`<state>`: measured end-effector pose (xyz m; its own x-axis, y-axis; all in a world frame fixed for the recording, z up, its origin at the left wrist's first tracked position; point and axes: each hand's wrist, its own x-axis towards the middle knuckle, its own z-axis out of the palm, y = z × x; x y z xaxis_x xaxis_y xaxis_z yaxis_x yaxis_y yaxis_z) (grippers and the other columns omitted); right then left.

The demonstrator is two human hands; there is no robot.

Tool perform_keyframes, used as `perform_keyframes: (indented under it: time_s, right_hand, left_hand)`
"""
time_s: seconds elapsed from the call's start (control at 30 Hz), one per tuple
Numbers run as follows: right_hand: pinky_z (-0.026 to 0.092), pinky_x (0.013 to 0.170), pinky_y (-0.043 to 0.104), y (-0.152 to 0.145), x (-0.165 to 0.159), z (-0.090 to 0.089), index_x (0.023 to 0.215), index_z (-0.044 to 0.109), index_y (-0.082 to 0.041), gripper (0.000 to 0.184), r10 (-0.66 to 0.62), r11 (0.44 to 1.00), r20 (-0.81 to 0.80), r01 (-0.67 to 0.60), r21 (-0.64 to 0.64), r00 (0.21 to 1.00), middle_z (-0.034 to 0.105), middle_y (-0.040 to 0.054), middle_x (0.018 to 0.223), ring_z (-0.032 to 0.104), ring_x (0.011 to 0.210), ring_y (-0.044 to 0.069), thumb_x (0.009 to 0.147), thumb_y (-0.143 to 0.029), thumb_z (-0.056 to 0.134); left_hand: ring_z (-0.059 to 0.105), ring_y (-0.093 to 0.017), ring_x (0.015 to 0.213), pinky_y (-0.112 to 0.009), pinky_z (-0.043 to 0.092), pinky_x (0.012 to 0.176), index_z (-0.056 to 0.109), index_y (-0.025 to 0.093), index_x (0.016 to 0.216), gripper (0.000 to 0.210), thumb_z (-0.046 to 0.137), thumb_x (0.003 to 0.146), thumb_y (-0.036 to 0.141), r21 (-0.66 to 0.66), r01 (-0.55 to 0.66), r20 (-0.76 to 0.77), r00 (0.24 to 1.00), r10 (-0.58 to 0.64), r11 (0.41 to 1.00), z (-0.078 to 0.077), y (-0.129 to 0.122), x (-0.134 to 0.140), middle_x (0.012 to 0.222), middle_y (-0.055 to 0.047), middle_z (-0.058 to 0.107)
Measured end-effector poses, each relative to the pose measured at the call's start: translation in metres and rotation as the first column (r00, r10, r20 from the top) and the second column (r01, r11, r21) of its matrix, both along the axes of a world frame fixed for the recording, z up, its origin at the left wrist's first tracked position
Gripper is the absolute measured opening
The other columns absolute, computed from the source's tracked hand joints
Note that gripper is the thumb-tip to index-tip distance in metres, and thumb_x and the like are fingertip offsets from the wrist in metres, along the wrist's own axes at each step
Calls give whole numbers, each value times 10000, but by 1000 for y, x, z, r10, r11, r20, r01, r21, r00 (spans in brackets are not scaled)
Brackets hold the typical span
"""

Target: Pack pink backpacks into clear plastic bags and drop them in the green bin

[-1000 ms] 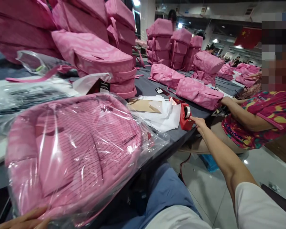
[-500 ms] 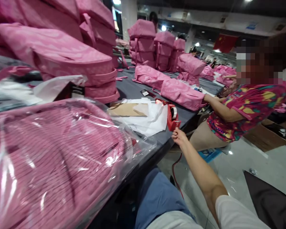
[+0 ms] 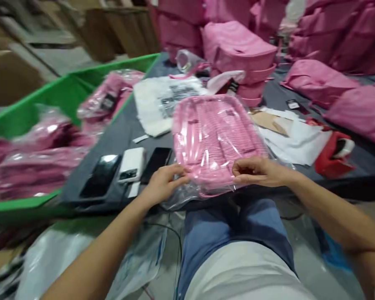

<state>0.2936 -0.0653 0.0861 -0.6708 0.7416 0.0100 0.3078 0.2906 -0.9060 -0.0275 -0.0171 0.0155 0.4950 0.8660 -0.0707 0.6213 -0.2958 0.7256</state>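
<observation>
A pink backpack (image 3: pixel 212 137) in a clear plastic bag (image 3: pixel 187 193) lies flat at the table's near edge, in front of me. My left hand (image 3: pixel 167 183) grips the bag at its near left corner, thumb and fingers closing on the film. At the near right side of the bag, my right hand (image 3: pixel 259 171) has its thumb and index finger pinched together, close against the plastic. Anything small between those fingertips is too blurred to make out. A red tape dispenser (image 3: pixel 334 156) with a white-cored roll stands to the right of my right hand.
Two dark phones (image 3: pixel 100 176) and a white power bank (image 3: pixel 131 164) lie left of the bag. Beyond the table's left edge, a green-rimmed bin (image 3: pixel 71 79) holds bagged pink backpacks. Pink backpacks (image 3: pixel 237 41) are stacked behind; white paper (image 3: pixel 306 141) lies right.
My view has swung left and down. My right hand has left the tape dispenser and come to the bag's near edge. My left hand is now in view on the bag.
</observation>
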Motion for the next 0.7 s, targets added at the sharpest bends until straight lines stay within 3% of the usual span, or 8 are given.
perform_keyframes:
  time_s: [0.13, 0.23, 0.33, 0.47, 0.53, 0.57, 0.63, 0.7]
  right_hand:
    - [243, 601, 249, 53, -44, -1, 800, 497, -190, 269, 197, 949, 326, -263, 175, 925, 422, -61, 664, 345, 611, 93, 1008, -338, 582]
    - [244, 606, 249, 67, -73, -4, 851, 540, -191, 162, 253, 908, 512, -384, 169, 821, 494, -51, 692, 386, 609, 95, 986, -248, 610]
    - [245, 607, 250, 75, -93, -12, 888, 587, -196, 111, 236, 893, 636, -422, 155, 734, 565, -34, 736, 425, 622, 100, 966, -237, 653]
    - [293, 611, 237, 98, -93, -24, 1017, 605, -199, 279, 86, 953, 709, -265, 146, 700, 639, -5, 812, 502, 669, 122, 873, -339, 799]
    - [324, 616, 244, 106, -82, -26, 1085, 598, -176, 374, -78, 969, 729, -121, 217, 680, 669, 26, 866, 544, 704, 141, 851, -355, 828]
    - [334, 620, 253, 105, -76, -25, 1092, 601, -160, 359, -190, 952, 731, -59, 300, 655, 679, 44, 887, 559, 720, 152, 866, -337, 815]
    - [360, 633, 271, 94, -66, -26, 1072, 620, -141, 217, -377, 863, 670, -21, 505, 640, 693, 76, 927, 585, 743, 167, 940, -278, 724]
    - [424, 694, 290, 71, -61, -33, 1099, 641, -147, 137, -366, 734, 544, -126, 668, 755, 706, 100, 1027, 632, 833, 179, 1022, -246, 585]
  left_hand:
    - [690, -226, 973, -331, 480, 849, 756, 230, 826, 250, 620, 817, 439, 16, 15, -2, 1000, -15, 1000, -4, 14, 2, 1098, -41, 772]
    - [682, -205, 896, -314, 463, 793, 760, 218, 834, 199, 645, 828, 381, 24, 27, -36, 999, -26, 999, -1, 13, 5, 1090, -29, 774]
    - [681, -191, 871, -315, 467, 830, 756, 213, 814, 198, 640, 857, 368, 54, 58, -37, 998, -56, 997, -2, 13, 4, 1073, -19, 784]
    - [700, -222, 1021, -360, 467, 956, 771, 230, 875, 187, 638, 886, 362, 59, 64, -29, 998, -62, 996, -8, 13, -1, 1127, -24, 783]
    - [697, -240, 1080, -401, 448, 1025, 773, 237, 894, 177, 646, 891, 360, 73, 50, -33, 998, -48, 996, -11, 12, -2, 1147, -32, 782]
    - [696, -245, 1093, -417, 439, 1048, 774, 241, 896, 173, 650, 891, 361, 82, 45, -34, 999, -42, 996, -12, 12, -1, 1148, -33, 783]
    - [696, -248, 1098, -434, 430, 1072, 772, 245, 884, 176, 652, 890, 373, 86, 41, -30, 999, -39, 995, -13, 12, -1, 1146, -35, 784]
    - [698, -246, 1085, -432, 438, 1068, 770, 244, 869, 205, 636, 889, 399, 76, 39, -18, 999, -38, 996, -15, 14, -1, 1149, -38, 783]
